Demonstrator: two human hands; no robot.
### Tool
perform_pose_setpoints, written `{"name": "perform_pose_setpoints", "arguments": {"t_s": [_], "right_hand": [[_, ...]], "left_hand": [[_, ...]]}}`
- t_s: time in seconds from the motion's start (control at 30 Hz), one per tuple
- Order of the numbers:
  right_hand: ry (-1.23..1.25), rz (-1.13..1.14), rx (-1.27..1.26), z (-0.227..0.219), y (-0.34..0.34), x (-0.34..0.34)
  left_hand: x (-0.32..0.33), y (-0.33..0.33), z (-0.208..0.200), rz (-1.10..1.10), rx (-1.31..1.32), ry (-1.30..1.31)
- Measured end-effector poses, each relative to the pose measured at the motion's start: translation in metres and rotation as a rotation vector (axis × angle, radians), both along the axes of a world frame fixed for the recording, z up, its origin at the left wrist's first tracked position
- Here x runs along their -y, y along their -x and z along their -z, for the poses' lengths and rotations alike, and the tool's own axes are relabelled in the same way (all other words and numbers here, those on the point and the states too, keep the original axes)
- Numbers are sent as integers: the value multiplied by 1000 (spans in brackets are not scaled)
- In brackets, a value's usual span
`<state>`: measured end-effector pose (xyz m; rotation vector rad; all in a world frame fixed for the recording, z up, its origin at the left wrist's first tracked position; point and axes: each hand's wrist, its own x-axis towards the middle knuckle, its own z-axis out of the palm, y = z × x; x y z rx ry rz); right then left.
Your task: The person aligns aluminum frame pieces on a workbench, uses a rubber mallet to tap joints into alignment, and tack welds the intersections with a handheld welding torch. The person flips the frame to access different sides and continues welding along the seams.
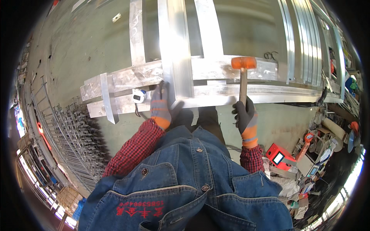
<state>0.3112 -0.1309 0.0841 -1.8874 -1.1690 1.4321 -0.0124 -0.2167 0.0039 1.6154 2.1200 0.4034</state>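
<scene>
An orange-headed mallet (pixel 243 63) with a wooden handle is in my right hand (pixel 245 117), its fingers wrapped round the lower handle. The mallet head is raised over a flat metal bar on the right. My left hand (pixel 161 107), in a grey and orange glove, lies against the near end of a long shiny metal channel (pixel 180 50). Its fingers reach up along the channel's left side, with the thumb spread apart. The channel lies across flat metal bars (pixel 135 76) that run left to right. Beside my left hand sits a white and blue tape measure (pixel 138 96).
More long metal profiles (pixel 306 42) lie at the far right. A short metal strip (pixel 108 98) crosses the bars' left end. Stacked metal rods (pixel 73 138) stand at left. A red device (pixel 278 156) and assorted tools crowd the lower right.
</scene>
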Motion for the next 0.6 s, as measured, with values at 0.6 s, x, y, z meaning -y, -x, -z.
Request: {"name": "perform_pose_setpoints", "arguments": {"t_s": [0.6], "right_hand": [[66,-546,41,118,-13,-197]], "left_hand": [[-6,-57,-8,-612,239,462]]}}
